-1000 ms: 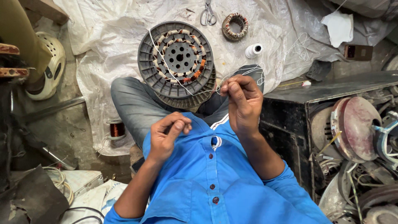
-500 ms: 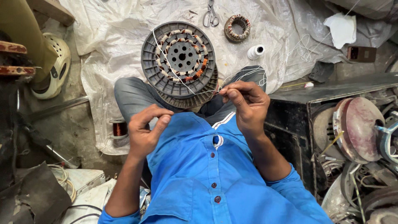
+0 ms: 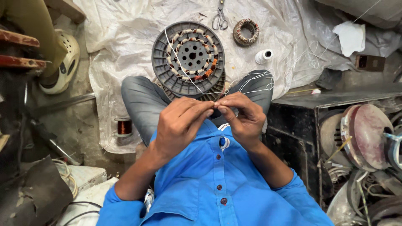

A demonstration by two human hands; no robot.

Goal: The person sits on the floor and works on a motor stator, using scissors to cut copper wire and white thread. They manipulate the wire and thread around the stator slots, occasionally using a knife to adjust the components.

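A round grey motor stator [image 3: 188, 58] with copper windings rests between my knees on a white plastic sheet [image 3: 125, 37]. A white thread [image 3: 184, 69] runs from the stator's far rim across its face to my fingertips. My left hand [image 3: 180, 125] and my right hand [image 3: 240, 117] meet just below the stator, both pinching the thread's end between thumb and fingers. More loose thread trails over my right knee [image 3: 255, 81].
Scissors [image 3: 220, 19], a small wound coil ring [image 3: 246, 31] and a white thread spool [image 3: 264, 55] lie beyond the stator. A copper wire spool [image 3: 124, 127] stands at left. A black metal box [image 3: 301, 125] and motor parts [image 3: 360, 134] crowd the right. Another person's foot in a white shoe [image 3: 63, 62] is at far left.
My left hand has risen from my chest to meet my right hand, and both now pinch the thread together. The view has shifted slightly downward.
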